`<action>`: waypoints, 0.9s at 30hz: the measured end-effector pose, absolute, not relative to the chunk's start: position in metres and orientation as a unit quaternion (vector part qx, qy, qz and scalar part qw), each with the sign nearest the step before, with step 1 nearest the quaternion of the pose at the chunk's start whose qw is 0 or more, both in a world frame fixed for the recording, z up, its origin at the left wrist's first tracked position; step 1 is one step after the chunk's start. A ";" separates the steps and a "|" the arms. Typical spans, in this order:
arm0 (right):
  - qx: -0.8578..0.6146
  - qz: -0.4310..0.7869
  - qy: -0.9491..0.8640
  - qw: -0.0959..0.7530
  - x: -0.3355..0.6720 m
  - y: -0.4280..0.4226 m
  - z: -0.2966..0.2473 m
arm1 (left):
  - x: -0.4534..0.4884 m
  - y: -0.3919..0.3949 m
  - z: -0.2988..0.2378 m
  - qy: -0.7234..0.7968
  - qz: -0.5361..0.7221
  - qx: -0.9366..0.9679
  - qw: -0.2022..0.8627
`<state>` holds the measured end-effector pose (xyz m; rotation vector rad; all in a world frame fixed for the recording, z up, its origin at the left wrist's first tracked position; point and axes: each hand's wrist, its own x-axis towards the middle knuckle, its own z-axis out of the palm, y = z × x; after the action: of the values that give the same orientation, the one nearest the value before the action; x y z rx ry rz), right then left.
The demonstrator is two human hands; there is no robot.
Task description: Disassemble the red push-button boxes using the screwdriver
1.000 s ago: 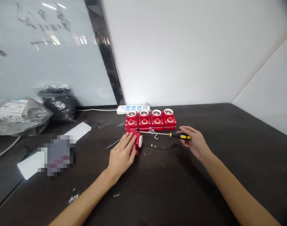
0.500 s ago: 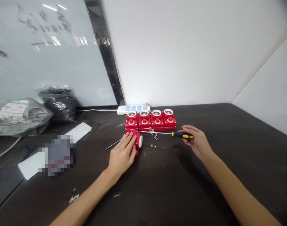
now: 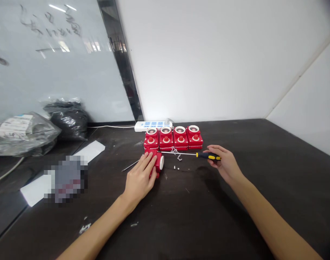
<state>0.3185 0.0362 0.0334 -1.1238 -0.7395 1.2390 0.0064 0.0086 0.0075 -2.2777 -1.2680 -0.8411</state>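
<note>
My left hand (image 3: pixel 141 173) is wrapped over a red alarm box (image 3: pixel 158 161) that lies on its side, its white round rim facing right. In my right hand (image 3: pixel 223 161) is a screwdriver (image 3: pixel 209 156) with a black and yellow handle. Its long shaft points left, and the tip is at the upper right corner of the box; whether it sits in a screw I cannot tell. A thin metal rod (image 3: pixel 130 165) sticks out to the left from behind my left hand. Much of the held box is hidden under my fingers.
Several red alarm boxes (image 3: pixel 180 139) stand in a row behind my hands, before a white power strip (image 3: pixel 141 126). White scraps (image 3: pixel 179 156) lie near the shaft. At left are a paper strip (image 3: pixel 94 151), a blurred-out item and plastic bags (image 3: pixel 69 119) on the dark table (image 3: pixel 202 224).
My right hand and the screwdriver have shifted slightly left, toward the red box. My left hand and the box stay in place.
</note>
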 end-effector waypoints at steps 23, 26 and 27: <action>-0.481 0.534 -0.320 0.617 0.319 0.036 0.034 | 0.006 0.008 0.008 -0.457 -0.306 -0.816 0.177; -0.485 0.534 -0.319 0.615 0.318 0.035 0.034 | 0.006 0.008 0.007 -0.458 -0.304 -0.817 0.177; -0.487 0.534 -0.317 0.614 0.317 0.035 0.035 | 0.006 0.008 0.007 -0.457 -0.305 -0.817 0.178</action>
<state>0.3175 0.0352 0.0348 -1.1216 -0.7314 1.2305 0.0055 0.0083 0.0072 -2.3102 -1.2929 -0.8627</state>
